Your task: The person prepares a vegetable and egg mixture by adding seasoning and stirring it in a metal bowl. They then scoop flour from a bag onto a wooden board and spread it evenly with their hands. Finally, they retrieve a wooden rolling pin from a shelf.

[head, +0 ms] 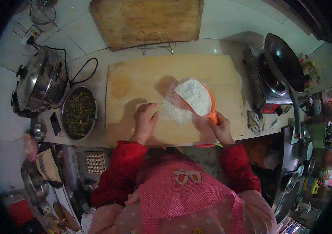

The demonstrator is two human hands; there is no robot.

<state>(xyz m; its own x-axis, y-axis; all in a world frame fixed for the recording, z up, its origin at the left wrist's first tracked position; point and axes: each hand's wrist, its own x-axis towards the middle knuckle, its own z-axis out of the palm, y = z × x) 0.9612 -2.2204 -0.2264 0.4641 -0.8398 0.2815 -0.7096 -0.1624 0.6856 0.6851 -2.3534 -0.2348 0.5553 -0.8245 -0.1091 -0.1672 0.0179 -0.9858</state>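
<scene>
My right hand [222,126] grips the handle of an orange plastic scoop [212,106], heaped with white flour [194,95]. The scoop hangs over a pale wooden board [136,87]. Under and left of it, a patch of loose flour [177,112] lies on the wood. To the left of this patch is my left hand [145,121], palm inward, thumb and fingers apart, holding nothing. Both sleeves are red.
Left of the board stand an oval metal bowl of chopped greens [79,114], a lidded steel pot [39,83] and a dark phone-like object [55,124]. At right, a wok [284,64] rests on a stove [274,96] near a crumpled cloth [256,122]. Another board [148,22] leans behind.
</scene>
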